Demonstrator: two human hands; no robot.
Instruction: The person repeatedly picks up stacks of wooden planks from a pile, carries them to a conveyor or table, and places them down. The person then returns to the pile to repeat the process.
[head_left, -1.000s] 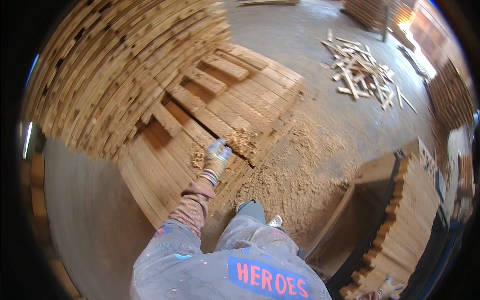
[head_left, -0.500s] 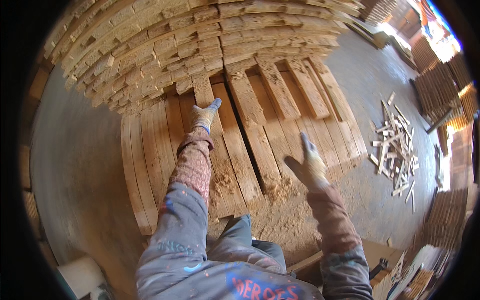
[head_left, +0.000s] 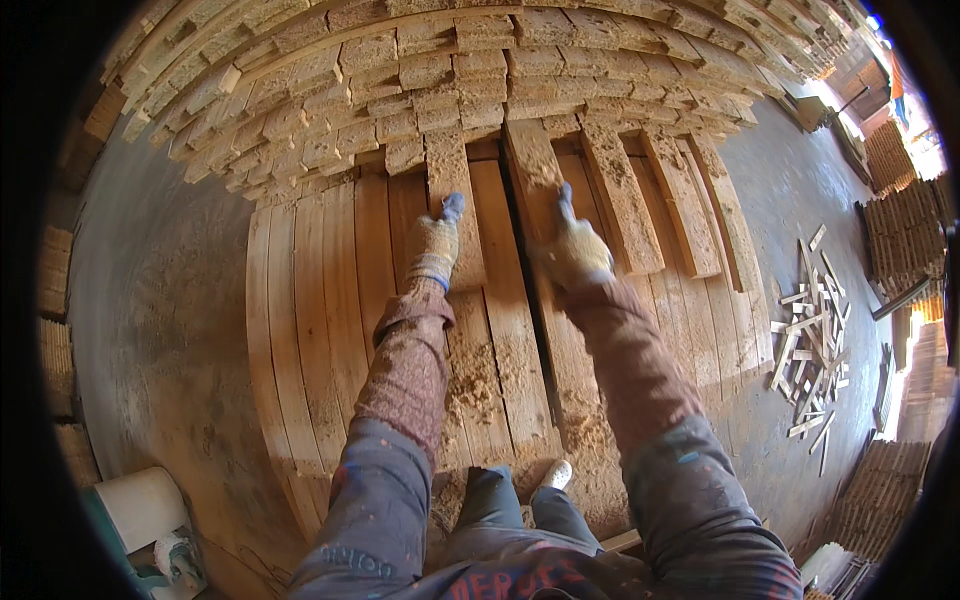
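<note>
Two rough wooden planks lie lengthwise ahead of me, on a layer of smoother boards (head_left: 309,300). My left hand (head_left: 434,246), in a pale knit glove with bluish fingertips, is closed on the left plank (head_left: 447,160), its thumb along the top. Part of its grip is hidden behind the hand. My right hand (head_left: 580,250), in a similar glove, reaches over the near part of the right plank (head_left: 533,155), one digit pointing forward. Motion smears its other fingers. A dark gap runs between the boards under the two planks.
A tall stack of sawn planks (head_left: 425,75) rises at the far side. More loose planks (head_left: 622,200) lie to the right of my hands. Sawdust (head_left: 480,385) covers the near boards. Scattered wood strips (head_left: 815,335) lie on the floor at right, with further stacks (head_left: 905,235) beyond.
My right hand has moved left and forward, from above the boards to the plank beside my left hand. My left hand stays at its plank. The view has shifted slightly.
</note>
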